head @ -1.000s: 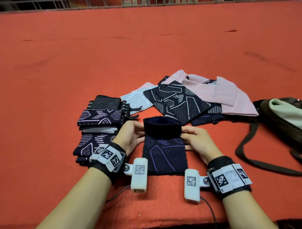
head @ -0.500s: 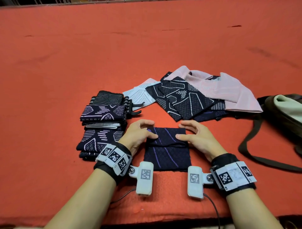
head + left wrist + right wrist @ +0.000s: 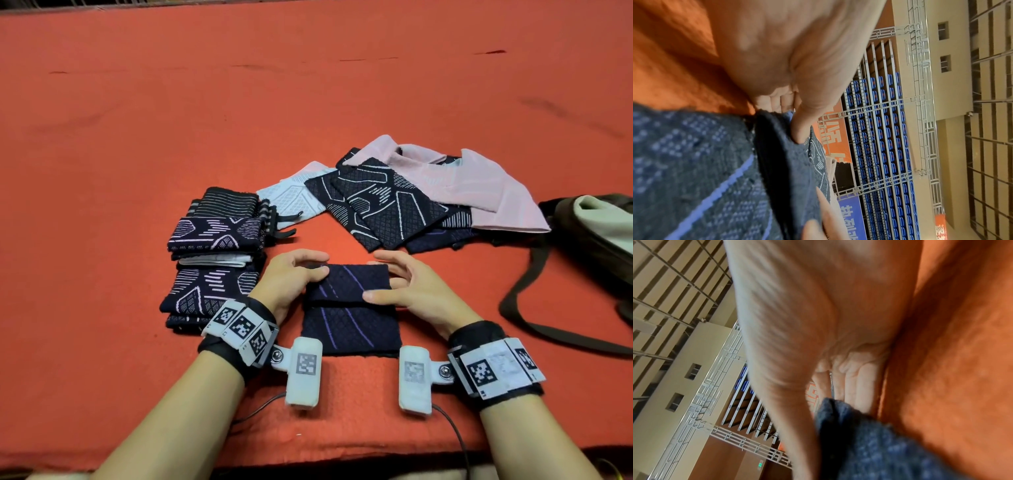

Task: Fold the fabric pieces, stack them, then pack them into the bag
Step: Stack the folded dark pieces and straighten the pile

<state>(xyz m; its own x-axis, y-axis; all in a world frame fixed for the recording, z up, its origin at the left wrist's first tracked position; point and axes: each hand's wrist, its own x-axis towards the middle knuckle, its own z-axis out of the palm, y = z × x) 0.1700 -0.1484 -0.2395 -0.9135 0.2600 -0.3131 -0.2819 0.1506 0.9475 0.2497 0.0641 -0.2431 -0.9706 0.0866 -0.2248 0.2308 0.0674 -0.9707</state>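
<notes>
1. Left hand (image 3: 291, 277): it rests at the left edge of the navy fabric piece (image 3: 351, 329). The thumb lies on top of the folded-over flap, and the fingers curl round the flap's far edge. In the left wrist view the thumb tip presses into the dark cloth (image 3: 715, 178), with fingertips visible behind the fold. The grip is a pinch on the flap.

2. Right hand (image 3: 407, 289): it is at the right edge of the same piece. The thumb lies flat on the flap near its lower hem, and the fingers are spread and loosely bent over the far right corner. The right wrist view shows the fingers (image 3: 857, 382) just beyond the cloth edge (image 3: 869, 443). I cannot tell whether they clamp the flap or merely touch it.

3. Navy fabric piece: it lies flat on the orange table cover (image 3: 308, 102), directly before the person, between the two wrists. Its upper part is folded down over the lower part. Purple lines run across both layers.

4. Folded stack (image 3: 214, 260): this stands just left of the left hand. It consists of several dark patterned pieces, with a pale layer between them.

5. Unfolded pile (image 3: 404, 202): this lies beyond the hands and consists of dark patterned, pale blue and pink pieces overlapping loosely.

6. Bag (image 3: 596, 233): it is at the right edge, lying open, with pale green lining or contents visible in its mouth. Its strap (image 3: 534, 301) trails on the cover toward the person. No patterned pieces are visible inside.
</notes>
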